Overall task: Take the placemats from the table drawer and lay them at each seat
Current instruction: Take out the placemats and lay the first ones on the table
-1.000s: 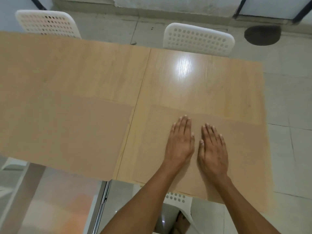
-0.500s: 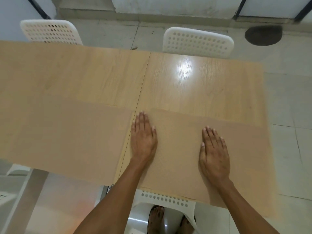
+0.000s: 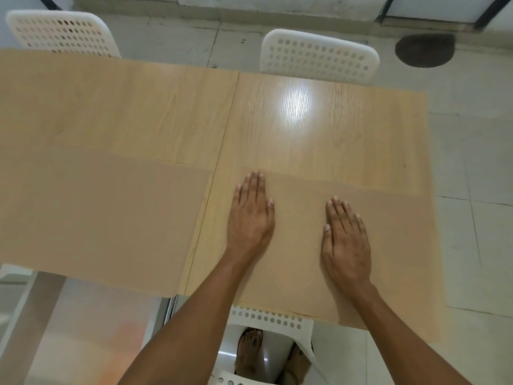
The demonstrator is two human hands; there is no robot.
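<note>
Two tan placemats lie flat on the near side of the light wooden table [image 3: 305, 120]. One placemat [image 3: 394, 245] is at the near right seat, overhanging the table's right and near edges. My left hand [image 3: 251, 215] rests flat on its left part, fingers together. My right hand [image 3: 345, 237] lies flat on its middle, palm down. Neither hand grips anything. The other placemat [image 3: 97, 212] covers the near left seat and also hangs over the near edge.
Two white perforated chairs stand at the far side, one [image 3: 319, 55] at the right and one [image 3: 59, 33] at the left. A third white chair [image 3: 266, 319] is tucked under the near edge by my bare feet. A dark round mat [image 3: 424, 50] lies on the tiled floor.
My left hand slid left away from the right hand across the right placemat, then came a little back toward the middle. My right hand stayed nearly still.
</note>
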